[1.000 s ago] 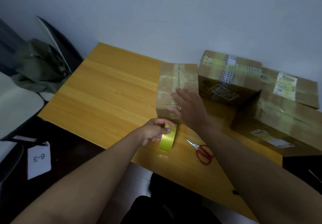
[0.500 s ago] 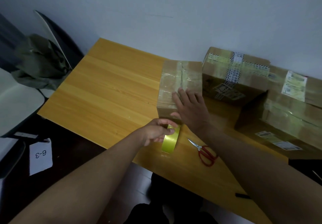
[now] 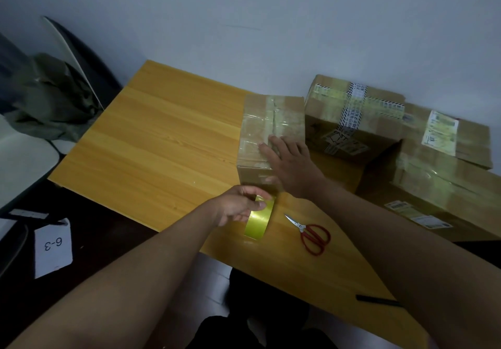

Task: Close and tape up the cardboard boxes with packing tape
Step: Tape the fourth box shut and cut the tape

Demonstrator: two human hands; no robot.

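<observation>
Tape already covers the top seam of the small cardboard box (image 3: 271, 129), which sits shut on the wooden surface (image 3: 162, 142); clear strips run along its middle and across its near end. The right hand (image 3: 291, 164) lies on that near end with fingers straight and spread, pressing the tape flat. Just in front of the box, the left hand (image 3: 238, 206) pinches the yellow-green packing tape roll (image 3: 259, 224) at its upper edge, thumb and fingers curled round it; whether a strip joins roll and box I cannot tell. Red-handled scissors (image 3: 311, 236) lie on the surface to the right of the roll, untouched.

To the right of the small box stand three more cartons (image 3: 423, 164), flaps down and taped, with shipping labels. By my reading, this box is near its last strip: cutting free and smoothing seem to be what remains.
</observation>
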